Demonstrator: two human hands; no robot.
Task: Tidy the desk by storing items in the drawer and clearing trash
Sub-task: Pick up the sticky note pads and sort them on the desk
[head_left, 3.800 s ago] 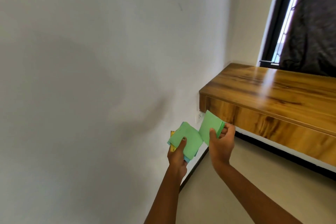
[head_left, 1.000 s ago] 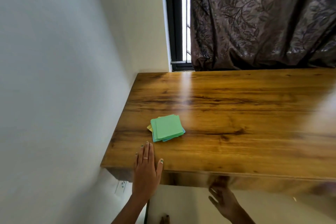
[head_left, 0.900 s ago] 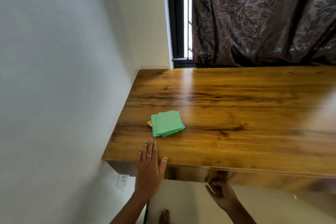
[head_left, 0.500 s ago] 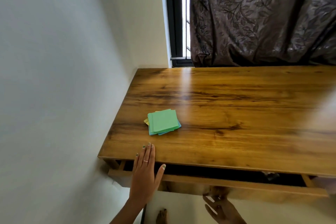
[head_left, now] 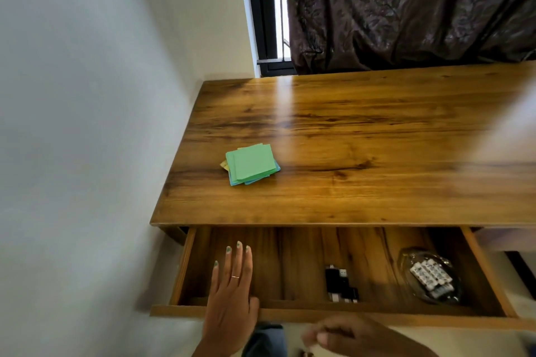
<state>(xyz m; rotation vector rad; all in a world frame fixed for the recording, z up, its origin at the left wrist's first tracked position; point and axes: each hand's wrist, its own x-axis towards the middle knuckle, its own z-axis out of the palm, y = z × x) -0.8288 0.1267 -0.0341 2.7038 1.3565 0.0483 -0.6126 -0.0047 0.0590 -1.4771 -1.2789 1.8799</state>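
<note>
A stack of green, blue and yellow sticky notes (head_left: 251,164) lies on the left part of the wooden desk top (head_left: 362,153). The drawer (head_left: 319,314) under the desk stands pulled far out. My left hand (head_left: 232,295) hovers flat over the drawer's left end, fingers straight, holding nothing. My right hand (head_left: 345,333) is blurred below the drawer's front edge, fingers loosely bent, with nothing seen in it.
Inside the drawer lie small black USB-type adapters (head_left: 340,284) in the middle and a clear bag of white batteries (head_left: 432,275) at the right. A white wall runs along the left. A dark patterned curtain (head_left: 406,9) hangs behind the desk.
The drawer has slid from nearly shut to wide open. My left hand left the desk edge and now hangs over the drawer. My right hand came away from under the drawer front.
</note>
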